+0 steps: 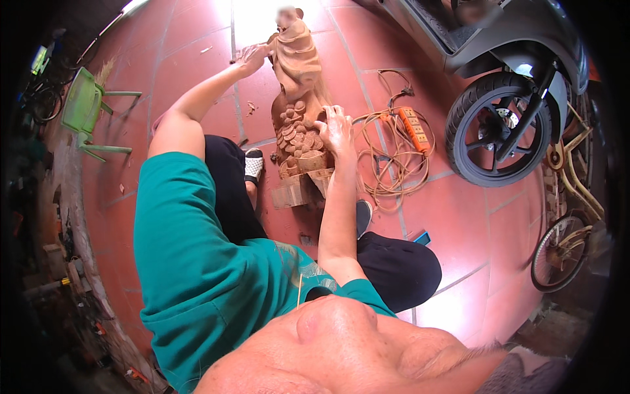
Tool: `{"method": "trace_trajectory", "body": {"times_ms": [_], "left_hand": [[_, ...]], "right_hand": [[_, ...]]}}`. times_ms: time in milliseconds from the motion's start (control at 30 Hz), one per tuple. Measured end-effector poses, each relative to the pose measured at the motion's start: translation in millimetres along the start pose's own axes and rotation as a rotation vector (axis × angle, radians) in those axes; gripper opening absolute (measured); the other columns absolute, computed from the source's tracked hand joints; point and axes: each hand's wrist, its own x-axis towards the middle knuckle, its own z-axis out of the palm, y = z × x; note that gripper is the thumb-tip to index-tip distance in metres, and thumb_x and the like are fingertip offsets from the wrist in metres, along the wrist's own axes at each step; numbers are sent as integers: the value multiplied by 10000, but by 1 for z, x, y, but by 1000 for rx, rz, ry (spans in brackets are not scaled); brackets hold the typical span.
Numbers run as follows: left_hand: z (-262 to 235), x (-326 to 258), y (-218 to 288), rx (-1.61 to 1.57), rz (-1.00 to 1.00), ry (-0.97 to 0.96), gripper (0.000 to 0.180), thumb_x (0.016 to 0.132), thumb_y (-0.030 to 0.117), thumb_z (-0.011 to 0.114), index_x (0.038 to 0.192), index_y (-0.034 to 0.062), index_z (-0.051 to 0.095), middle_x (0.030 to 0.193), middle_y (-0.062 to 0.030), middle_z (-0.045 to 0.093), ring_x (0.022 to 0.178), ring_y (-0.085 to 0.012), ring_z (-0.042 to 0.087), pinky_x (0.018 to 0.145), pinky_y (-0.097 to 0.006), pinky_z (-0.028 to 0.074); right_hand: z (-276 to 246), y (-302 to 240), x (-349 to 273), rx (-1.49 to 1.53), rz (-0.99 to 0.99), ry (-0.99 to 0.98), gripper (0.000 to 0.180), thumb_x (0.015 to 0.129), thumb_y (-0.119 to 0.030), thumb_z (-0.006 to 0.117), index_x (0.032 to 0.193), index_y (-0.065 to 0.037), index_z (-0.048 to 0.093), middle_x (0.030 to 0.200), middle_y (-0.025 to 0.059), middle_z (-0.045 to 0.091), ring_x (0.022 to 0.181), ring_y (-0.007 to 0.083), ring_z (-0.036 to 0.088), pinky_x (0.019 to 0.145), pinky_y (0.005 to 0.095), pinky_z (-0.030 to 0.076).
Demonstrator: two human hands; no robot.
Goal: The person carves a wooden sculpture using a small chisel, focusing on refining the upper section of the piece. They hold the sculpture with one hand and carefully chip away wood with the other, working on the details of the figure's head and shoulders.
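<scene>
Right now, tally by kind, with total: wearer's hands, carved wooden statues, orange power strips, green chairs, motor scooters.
Wearer's hands: 2 (left hand, right hand)
Carved wooden statue: 1
Orange power strip: 1
Green chair: 1
Motor scooter: 1
Total: 6

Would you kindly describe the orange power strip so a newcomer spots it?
Find the motorbike's front wheel. Left of it, a tangled cable lies on red tiles. Among its thin loops, the power strip is the rigid orange bar with pale sockets.
</scene>
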Motion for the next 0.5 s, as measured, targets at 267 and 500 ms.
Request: {"method": "trace_trajectory", "body": {"times_ms": [267,500], "left_hand": [[2,16,86,-402,-29,205,235,1012,262,490,1105,90,619,1013,-167,695,956,-378,667,799,-478,520],[-1,7,57,-139,66,40,180,945,169,545,992,33,653,933,-207,690,890,-396,681,737,-487,536]], "right_hand": [[-12,4,-7,-49,8,11,425,841,-226,741,1221,-84,612,1250,142,586,1037,443,594,893,518,500],[-17,7,-4,-36,21,-8,428,845,-208,739,1238,-97,613,1256,127,587,1050,440,591,904,513,496]]}}
